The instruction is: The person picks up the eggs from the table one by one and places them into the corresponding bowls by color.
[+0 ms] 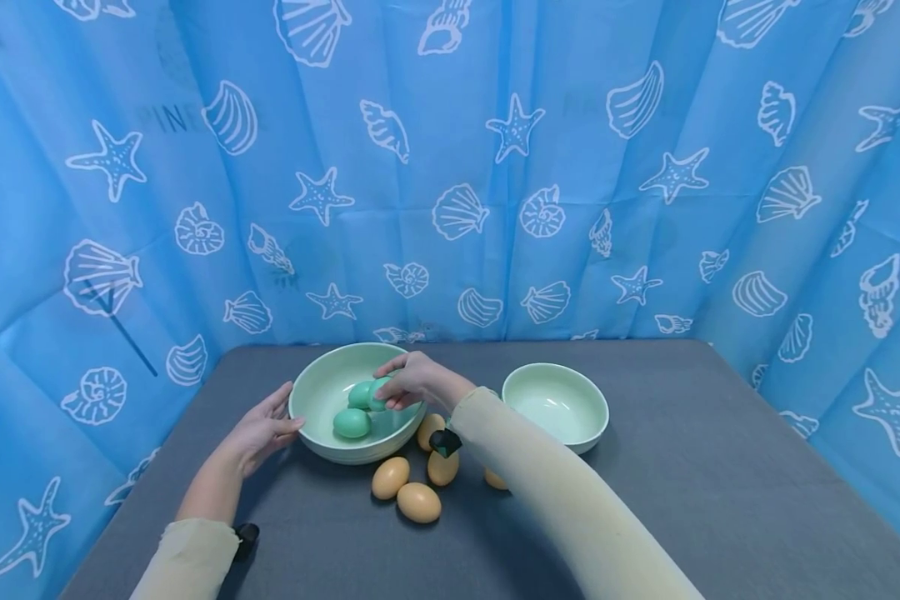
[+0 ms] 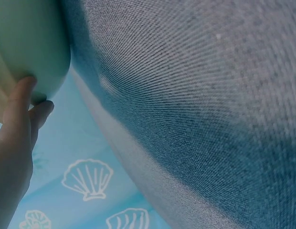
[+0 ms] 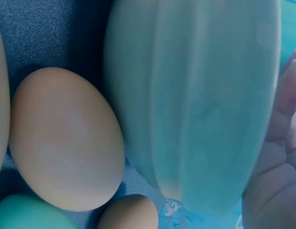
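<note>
A wide pale green bowl [image 1: 322, 454] stands at the table's left, with green eggs [image 1: 352, 423] inside it. My right hand [image 1: 417, 379] reaches over its right rim and pinches a green egg [image 1: 378, 393] between thumb and fingers, low inside the bowl. On the opposite side, my left hand [image 1: 264, 429] holds the bowl by its rim and outer wall; in the left wrist view the fingertips [image 2: 27, 82] touch that wall. Several brown eggs [image 1: 419, 502] lie on the table in front of the bowl. The right wrist view shows one brown egg [image 3: 67, 138] close beside the bowl wall.
A smaller pale green bowl [image 1: 555, 408] stands to the right, partly behind my right sleeve [image 1: 555, 492]. Another brown egg [image 1: 495, 480] shows at the sleeve's edge. A green egg [image 3: 31, 214] lies among the brown ones. A blue shell-patterned curtain [image 1: 457, 275] closes off the grey table's back.
</note>
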Motion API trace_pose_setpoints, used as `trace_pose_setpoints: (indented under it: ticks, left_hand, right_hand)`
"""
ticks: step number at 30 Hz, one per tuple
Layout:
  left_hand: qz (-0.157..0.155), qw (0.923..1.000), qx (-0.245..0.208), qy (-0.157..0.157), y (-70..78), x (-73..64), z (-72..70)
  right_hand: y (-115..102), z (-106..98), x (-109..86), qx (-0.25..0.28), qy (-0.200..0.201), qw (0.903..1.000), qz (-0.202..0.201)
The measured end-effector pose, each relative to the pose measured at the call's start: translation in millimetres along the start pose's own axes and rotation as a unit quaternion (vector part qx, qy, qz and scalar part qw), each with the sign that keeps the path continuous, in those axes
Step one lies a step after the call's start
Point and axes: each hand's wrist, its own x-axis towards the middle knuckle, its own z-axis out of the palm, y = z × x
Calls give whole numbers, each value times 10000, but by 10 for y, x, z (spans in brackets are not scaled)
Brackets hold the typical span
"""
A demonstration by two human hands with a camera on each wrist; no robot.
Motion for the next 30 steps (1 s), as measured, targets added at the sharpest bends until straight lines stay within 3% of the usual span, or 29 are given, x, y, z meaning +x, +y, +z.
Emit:
trace_pose_setpoints:
  ticks: [12, 30]
  left_hand:
    - [-21, 10000, 21, 49, 25, -5, -32]
    - [128, 9999, -35, 42, -25, -10, 16]
  right_hand:
    - [-31, 37, 86, -42, -20, 10000, 70]
    - [54, 148, 226, -697, -5, 9975, 98]
